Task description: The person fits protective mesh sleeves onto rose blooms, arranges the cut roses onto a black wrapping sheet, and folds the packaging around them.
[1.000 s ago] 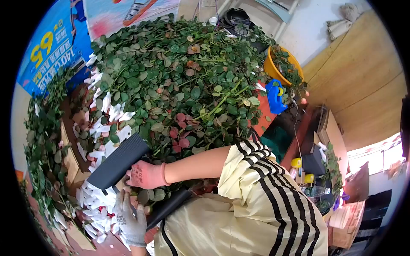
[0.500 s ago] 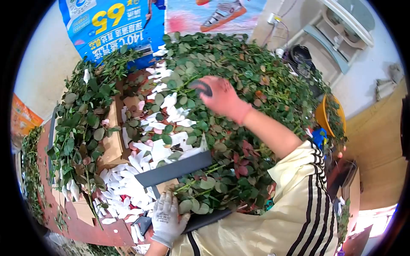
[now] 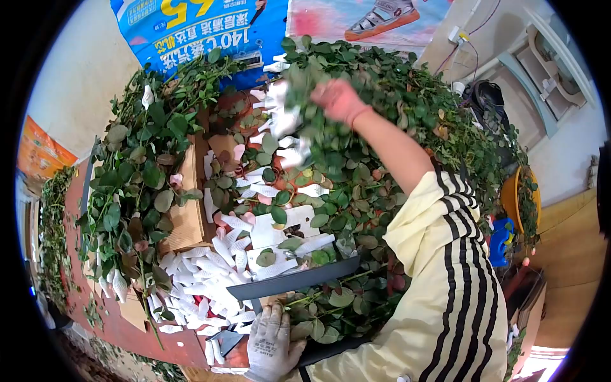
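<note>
My right hand (image 3: 340, 103), in a pink glove, is closed around a bunch of leafy rose stems (image 3: 304, 86) above the far part of the heap. Motion blurs the leaves and the white-sleeved heads (image 3: 283, 118) at the bunch's left end. Near the table's front, my left hand (image 3: 270, 344), in a pale grey glove, lies with its fingers stretched out over a piece of cardboard beside a dark flat bar (image 3: 293, 278). Cut stems (image 3: 312, 298) rest just right of those fingers. White mesh sleeves (image 3: 216, 270) lie piled left of the bar.
A large heap of leafy stems (image 3: 394, 127) covers the right and back of the table. More white-sleeved stems (image 3: 127, 184) lie at left on a cardboard box (image 3: 184, 204). A yellow bucket (image 3: 531, 200) stands at right, with a white chair (image 3: 528, 83) behind.
My right hand has closed on a bunch of rose stems and raised it, shifting the white-sleeved heads. My left hand stays beside the bar. The whole view has shifted.
</note>
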The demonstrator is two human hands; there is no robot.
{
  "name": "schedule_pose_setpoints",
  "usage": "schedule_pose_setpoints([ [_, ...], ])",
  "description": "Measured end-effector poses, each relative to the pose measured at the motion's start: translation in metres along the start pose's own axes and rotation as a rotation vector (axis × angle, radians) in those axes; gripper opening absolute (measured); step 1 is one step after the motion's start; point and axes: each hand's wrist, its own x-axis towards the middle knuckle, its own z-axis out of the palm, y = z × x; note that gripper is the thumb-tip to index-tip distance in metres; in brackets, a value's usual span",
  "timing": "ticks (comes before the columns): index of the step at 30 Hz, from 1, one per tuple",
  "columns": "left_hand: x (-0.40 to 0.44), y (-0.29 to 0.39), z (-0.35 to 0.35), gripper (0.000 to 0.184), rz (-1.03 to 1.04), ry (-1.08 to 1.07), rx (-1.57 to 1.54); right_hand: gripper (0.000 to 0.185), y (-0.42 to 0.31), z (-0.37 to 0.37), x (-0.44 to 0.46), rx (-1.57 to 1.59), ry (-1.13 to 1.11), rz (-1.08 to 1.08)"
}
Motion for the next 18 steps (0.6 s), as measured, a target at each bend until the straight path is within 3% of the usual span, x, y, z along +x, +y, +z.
schedule_pose_setpoints([
  [1, 0.0, 0.0, 0.0, 0.07, -0.001, 0.0, 0.007, 0.006, 0.016, -0.019, 0.014, -0.034, -0.003, 0.151],
  [2, 0.001, 0.0, 0.0, 0.07, -0.004, 0.001, 0.004, 0.014, 0.04, -0.023, 0.028, 0.145, -0.112, 0.438],
  [3, 0.001, 0.001, 0.001, 0.071, -0.013, -0.003, 0.007, 0.025, 0.047, -0.036, 0.023, 0.196, 0.19, 0.621],
  [4, 0.001, 0.001, 0.001, 0.071, -0.019, -0.007, 0.01, 0.031, 0.06, -0.021, 0.025, 0.151, 0.394, 0.644],
  [5, 0.0, 0.002, 0.001, 0.071, -0.019, -0.008, 0.007, 0.031, 0.057, -0.025, 0.022, 0.149, 0.392, 0.643],
  [9, -0.001, 0.002, 0.002, 0.07, -0.009, 0.017, -0.005, 0.014, 0.017, -0.019, -0.006, 0.162, -0.101, 0.332],
  [10, -0.002, 0.001, 0.003, 0.07, -0.008, 0.011, 0.0, 0.011, 0.003, 0.006, -0.022, 0.07, 0.011, 0.167],
  [11, -0.008, -0.002, 0.01, 0.07, 0.042, 0.113, -0.024, 0.012, -0.011, -0.021, -0.033, 0.036, -0.137, 0.07],
  [15, -0.009, -0.001, 0.011, 0.07, 0.087, 0.087, -0.021, 0.055, -0.033, -0.025, -0.059, 0.248, -0.363, 0.244],
  [18, -0.007, 0.002, 0.007, 0.075, 0.079, 0.1, -0.021, 0.059, -0.034, -0.02, -0.055, 0.239, -0.518, 0.206],
])
